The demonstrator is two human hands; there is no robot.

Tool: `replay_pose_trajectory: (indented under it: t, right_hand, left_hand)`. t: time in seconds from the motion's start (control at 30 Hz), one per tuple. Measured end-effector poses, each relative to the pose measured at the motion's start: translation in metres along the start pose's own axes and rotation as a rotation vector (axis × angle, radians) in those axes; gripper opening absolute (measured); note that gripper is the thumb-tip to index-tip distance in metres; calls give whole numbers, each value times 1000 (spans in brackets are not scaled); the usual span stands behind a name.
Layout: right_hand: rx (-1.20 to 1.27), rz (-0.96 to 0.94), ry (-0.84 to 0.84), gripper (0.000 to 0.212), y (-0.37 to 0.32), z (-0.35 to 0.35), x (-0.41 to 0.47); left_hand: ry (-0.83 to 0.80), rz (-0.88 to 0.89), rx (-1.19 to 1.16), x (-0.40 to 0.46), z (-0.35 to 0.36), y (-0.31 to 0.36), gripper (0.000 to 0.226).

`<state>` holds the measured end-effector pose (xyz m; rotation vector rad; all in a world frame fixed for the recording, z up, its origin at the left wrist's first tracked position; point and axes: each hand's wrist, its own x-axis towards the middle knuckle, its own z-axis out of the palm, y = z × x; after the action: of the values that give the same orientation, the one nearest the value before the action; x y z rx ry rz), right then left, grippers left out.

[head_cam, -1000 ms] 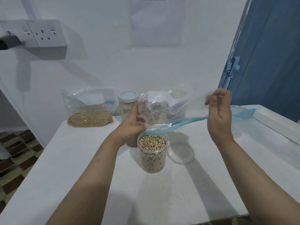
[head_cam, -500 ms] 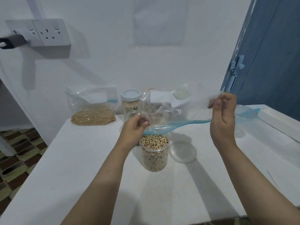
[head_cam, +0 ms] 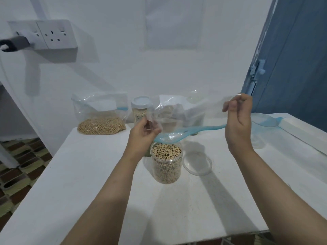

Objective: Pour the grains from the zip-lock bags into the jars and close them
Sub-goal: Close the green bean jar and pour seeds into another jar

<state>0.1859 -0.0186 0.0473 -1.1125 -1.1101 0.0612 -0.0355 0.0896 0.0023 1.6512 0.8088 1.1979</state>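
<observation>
So basically the whole thing hinges on how the empty zip-lock bag (head_cam: 185, 112) is stretched out above the open jar (head_cam: 166, 161). Both hands have it: the left hand (head_cam: 144, 131) pinches one crumpled corner, the right hand (head_cam: 238, 119) pinches the opposite end with its fingers curled in, and the bag's long axis runs pretty much straight left-to-right between them, up off the table (head_cam: 88, 183). The blue zip edge hangs along the bottom, and its lowest bit sags right over the jar's mouth, nearly touching the rim from what I can see.

That jar sits just below and slightly right of the left hand, full of black-eyed beans almost to the top, so I'd guess the pour for this one is done. Its clear lid (head_cam: 197, 163) lies flat on the table just beside the jar on the right, roughly midway between the two hands but lower, and it looks closer to the right one. So my bet is the bag gets set aside, then the right hand goes down and inward for the lid.

At the back there's a capped jar (head_cam: 140, 110) already closed, and a second bag (head_cam: 101, 119) of soybeans off to the left, not yet poured
</observation>
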Motion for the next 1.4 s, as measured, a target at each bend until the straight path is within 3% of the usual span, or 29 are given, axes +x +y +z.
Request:
replay_pose_trajectory:
  t: [0.2, 0.27, 0.4, 0.47, 0.57, 0.63, 0.77, 0.87, 0.97, 1.07, 1.23, 1.4]
  right_hand:
    - [3, 42, 38, 19, -2, -3, 6]
    - [-14, 70, 17, 19, -5, -2, 5]
    - [-8, 178, 0, 27, -19, 3, 7]
    - [13, 216, -30, 34, -36, 6, 11]
    - [113, 246, -88, 23, -66, 12, 15]
    - [239, 216, -158, 24, -89, 15, 12]
    - [264, 6, -275, 43, -125, 12, 4]
    - [-39, -233, -103, 31, -137, 8, -5]
    - [-400, -349, 174, 22, -136, -2, -11]
    - [-743, -365, 387, 28, -126, -29, -10]
    - [-847, -229, 518, 29, -115, -91, -12]
    - [-826, -57, 523, 25, -93, -152, -14]
  left_hand:
    - [42, -32, -27, -3, -6, -1, 15]
    - [73, -53, -84, -3, -13, -2, 27]
    - [123, -190, -457, -2, -30, 0, 48]
    - [104, -231, -624, 0, -37, 4, 48]
    - [73, -244, -871, 5, -42, 7, 40]
    - [47, -224, -1060, 9, -44, 10, 29]
    - [-160, -221, -1301, 15, -44, 13, 50]
    - [-218, -225, -1154, 16, -29, 28, 50]
    - [-94, -160, -709, 14, 1, 51, 13]
    - [47, -97, -350, 13, 35, 68, 31]
    - [79, -47, -313, 16, 95, 74, 40]
    - [-51, -59, -346, 0, 169, 76, 40]
